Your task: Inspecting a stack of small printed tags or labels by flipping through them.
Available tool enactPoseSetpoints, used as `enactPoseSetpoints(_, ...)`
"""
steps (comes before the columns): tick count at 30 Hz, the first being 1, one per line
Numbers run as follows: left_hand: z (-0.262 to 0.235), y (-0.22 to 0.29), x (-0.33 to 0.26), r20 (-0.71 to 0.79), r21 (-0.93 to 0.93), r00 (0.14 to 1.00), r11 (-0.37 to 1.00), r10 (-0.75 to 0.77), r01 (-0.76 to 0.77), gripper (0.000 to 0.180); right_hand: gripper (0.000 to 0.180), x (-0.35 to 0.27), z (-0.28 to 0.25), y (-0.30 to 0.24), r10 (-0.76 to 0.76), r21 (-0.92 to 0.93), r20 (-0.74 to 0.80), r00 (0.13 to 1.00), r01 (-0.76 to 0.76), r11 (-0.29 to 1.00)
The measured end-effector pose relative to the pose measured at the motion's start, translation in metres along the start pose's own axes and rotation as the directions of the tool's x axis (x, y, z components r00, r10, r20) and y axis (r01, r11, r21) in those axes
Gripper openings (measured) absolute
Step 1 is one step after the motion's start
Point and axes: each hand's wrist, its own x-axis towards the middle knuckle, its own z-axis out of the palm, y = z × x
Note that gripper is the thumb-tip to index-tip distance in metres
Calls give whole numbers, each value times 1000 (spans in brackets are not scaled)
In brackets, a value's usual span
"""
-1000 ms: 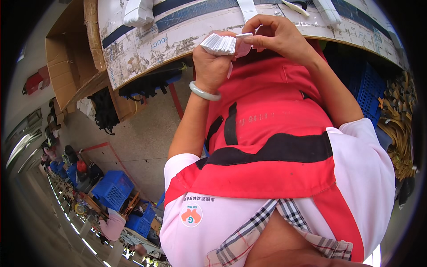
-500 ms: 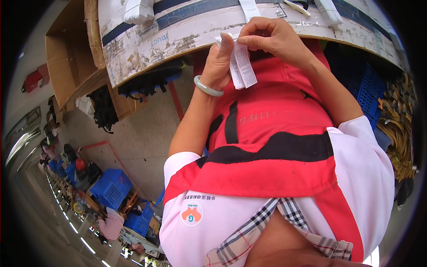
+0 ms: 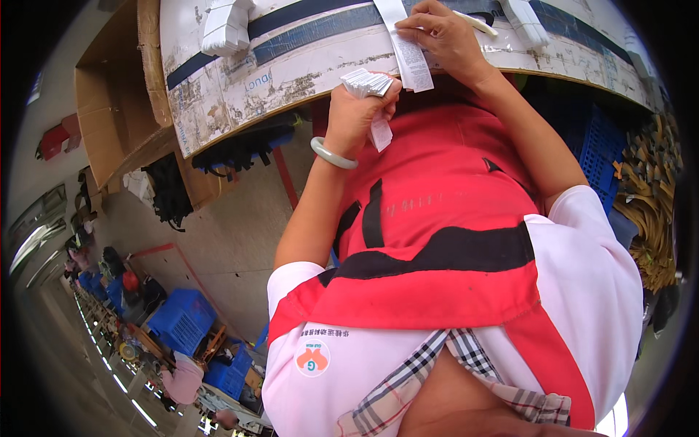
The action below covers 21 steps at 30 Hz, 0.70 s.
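My left hand (image 3: 353,120) is closed round a folded stack of white printed labels (image 3: 366,84). The stack fans out above the fist, and one tail hangs below it. Over the table edge, my right hand (image 3: 448,44) has its thumb and fingers pinched at a long white label strip (image 3: 413,64). This strip lies across the worn table top (image 3: 291,84), its printed near end hanging slightly over the edge. Just right of that hand lies a slim white tool (image 3: 477,24), its kind unclear.
White bundles sit on the table at the left (image 3: 227,29) and right (image 3: 526,23). An open cardboard box (image 3: 109,109) stands left of the table. At the right are a blue crate (image 3: 603,149) and brown straps (image 3: 648,211). A person (image 3: 182,379) is far left.
My hands have moved apart. The left drew down with the labels, now bunched in its fist; the right reached up and forward to the strip on the table.
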Motion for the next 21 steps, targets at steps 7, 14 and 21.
enactPoseSetpoints(7,5,7,7,-102,351,906,867,410,-353,24,15,-17,-4,-9,52,165,133,990,-74,984)
enactPoseSetpoints(14,4,22,-1,32,453,846,747,532,-487,18,16,-20,-22,-37,81,406,311,947,-210,889)
enactPoseSetpoints(21,4,21,-11,2,322,903,855,429,-406,24,16,-27,-21,-38,214,490,455,865,-443,750)
